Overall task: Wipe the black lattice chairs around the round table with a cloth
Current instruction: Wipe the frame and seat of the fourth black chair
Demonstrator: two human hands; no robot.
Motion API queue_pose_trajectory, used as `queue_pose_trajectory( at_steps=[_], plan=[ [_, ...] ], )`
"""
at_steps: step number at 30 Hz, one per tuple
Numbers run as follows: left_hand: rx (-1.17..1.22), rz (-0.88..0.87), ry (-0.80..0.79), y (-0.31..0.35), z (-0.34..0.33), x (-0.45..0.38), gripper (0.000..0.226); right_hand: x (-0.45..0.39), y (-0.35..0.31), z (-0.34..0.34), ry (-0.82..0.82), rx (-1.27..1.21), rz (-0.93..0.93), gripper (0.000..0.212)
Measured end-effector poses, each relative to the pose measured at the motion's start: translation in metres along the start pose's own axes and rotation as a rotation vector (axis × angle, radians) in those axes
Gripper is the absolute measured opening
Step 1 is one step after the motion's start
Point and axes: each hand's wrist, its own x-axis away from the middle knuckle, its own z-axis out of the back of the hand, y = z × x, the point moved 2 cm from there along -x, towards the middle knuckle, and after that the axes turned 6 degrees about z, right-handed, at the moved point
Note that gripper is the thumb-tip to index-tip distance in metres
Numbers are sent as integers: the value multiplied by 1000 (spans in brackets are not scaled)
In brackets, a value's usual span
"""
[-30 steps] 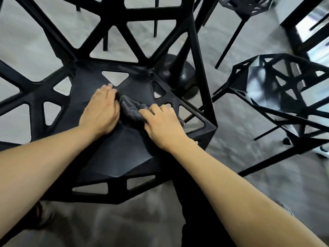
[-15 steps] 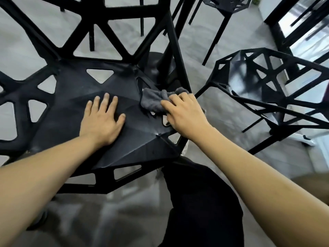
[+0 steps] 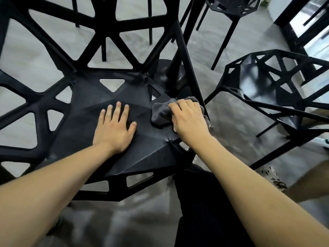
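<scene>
A black lattice chair [image 3: 85, 97] fills the left and middle of the head view, its faceted seat facing me. My left hand [image 3: 114, 128] lies flat on the middle of the seat with fingers spread. My right hand [image 3: 189, 120] holds a bunched grey cloth [image 3: 160, 113] against the seat's right edge, fingers curled over it. Part of the cloth is hidden under that hand.
A second black lattice chair [image 3: 270, 90] stands close on the right. A third chair [image 3: 231, 8] is at the top. The round table's black pedestal base [image 3: 169, 72] sits behind the near chair. My dark-trousered leg [image 3: 201, 202] is below, on grey floor.
My right hand has slid the cloth from the seat's middle to its right edge. My left hand came off the cloth and now lies flat on the seat.
</scene>
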Motion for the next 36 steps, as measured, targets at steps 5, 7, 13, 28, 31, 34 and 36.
queue_pose_trajectory(
  at_steps=[5,7,13,28,31,34,36],
  plan=[
    [-7,-1,25,0,-1,1,72,-64,-15,-22,39,-24,-134,11],
    [-16,3,21,0,-1,0,72,-67,-20,-27,50,-14,-141,12],
    [-11,3,53,1,-2,2,71,-59,7,30,386,-211,-146,27],
    [-11,12,61,1,-2,3,82,-52,60,30,-29,-404,-197,74],
    [-9,17,63,2,-2,4,80,-59,52,30,-1,-362,-339,92],
    [3,17,63,3,-1,5,72,-67,55,29,-29,-325,-496,90],
    [-6,16,57,3,-1,5,71,-72,56,29,-19,-315,-552,64]
  ],
)
